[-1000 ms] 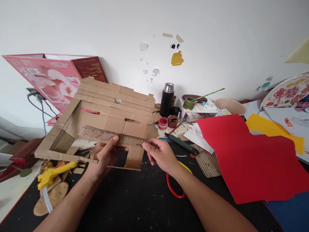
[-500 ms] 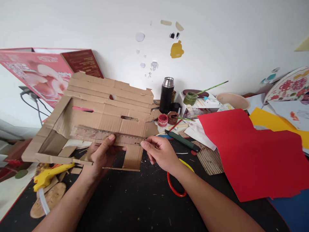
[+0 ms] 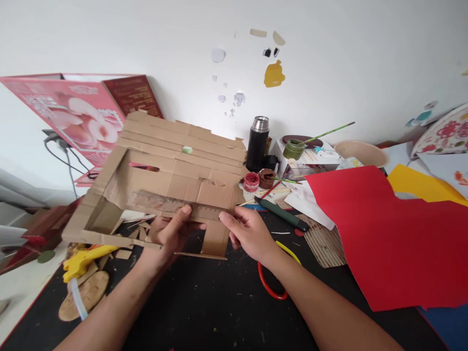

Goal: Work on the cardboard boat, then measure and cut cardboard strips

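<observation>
A folded brown cardboard box piece point(image 3: 175, 178), with slots and cut openings, is held up tilted above the black tabletop. Lying across its inner face is a clear ruler point(image 3: 157, 202). My left hand point(image 3: 170, 239) grips the lower edge of the cardboard, its thumb pressing the ruler against it and its fingers mostly hidden behind. At the ruler's right end, my right hand point(image 3: 252, 231) is closed, thumb on top, pinching the ruler at the cardboard's right edge. Partly under my right forearm are scissors point(image 3: 270, 285) with red and yellow handles.
A yellow glue gun point(image 3: 86, 261) lies at left near cardboard scraps. Behind my right hand are a green utility knife point(image 3: 285, 214), paint jars point(image 3: 251, 182) and a black thermos point(image 3: 258, 146). Red paper point(image 3: 387, 239) covers the right side. A pink box point(image 3: 84, 117) stands back left.
The whole view has shifted, so the cardboard, hands and table items appear slightly further right. Both hands keep their grip, and the cardboard's tilt changes a little.
</observation>
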{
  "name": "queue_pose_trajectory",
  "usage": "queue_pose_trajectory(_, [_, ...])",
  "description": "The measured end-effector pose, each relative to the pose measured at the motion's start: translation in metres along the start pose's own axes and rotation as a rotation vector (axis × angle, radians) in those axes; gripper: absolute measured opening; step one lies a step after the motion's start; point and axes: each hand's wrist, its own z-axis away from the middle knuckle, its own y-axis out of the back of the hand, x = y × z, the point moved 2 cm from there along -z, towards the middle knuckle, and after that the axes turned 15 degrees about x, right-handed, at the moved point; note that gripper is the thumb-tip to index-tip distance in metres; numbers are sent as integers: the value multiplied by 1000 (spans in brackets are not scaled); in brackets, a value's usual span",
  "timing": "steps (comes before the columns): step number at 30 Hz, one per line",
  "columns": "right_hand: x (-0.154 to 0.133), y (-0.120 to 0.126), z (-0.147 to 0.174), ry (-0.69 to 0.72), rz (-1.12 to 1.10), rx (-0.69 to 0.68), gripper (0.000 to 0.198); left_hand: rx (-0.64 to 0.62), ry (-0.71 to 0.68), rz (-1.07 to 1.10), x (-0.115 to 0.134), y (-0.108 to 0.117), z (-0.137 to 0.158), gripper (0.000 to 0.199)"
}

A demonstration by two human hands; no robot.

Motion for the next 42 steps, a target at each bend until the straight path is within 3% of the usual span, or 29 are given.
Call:
queue_pose_trajectory(7, [5, 5, -2, 3, 39, 86, 64, -83, -10, -41, 0, 0, 0, 49])
queue_pose_trajectory(12, [2, 12, -6, -5, 28, 130, 64, -121, 6, 63, 7, 11, -13, 50])
queue_pose_trajectory(23, [6, 13, -8, -6, 66, 138, 67, 85, -62, 127, 13, 6, -16, 45])
queue_pose_trajectory(33, [5, 14, -7, -44, 30, 161, 67, 41, -149, 97, 8, 10, -12, 45])
queue_pose_trajectory(42, [-1, 13, -8, -15, 27, 180, 64, 61, -109, 149, 9, 5, -11, 48])
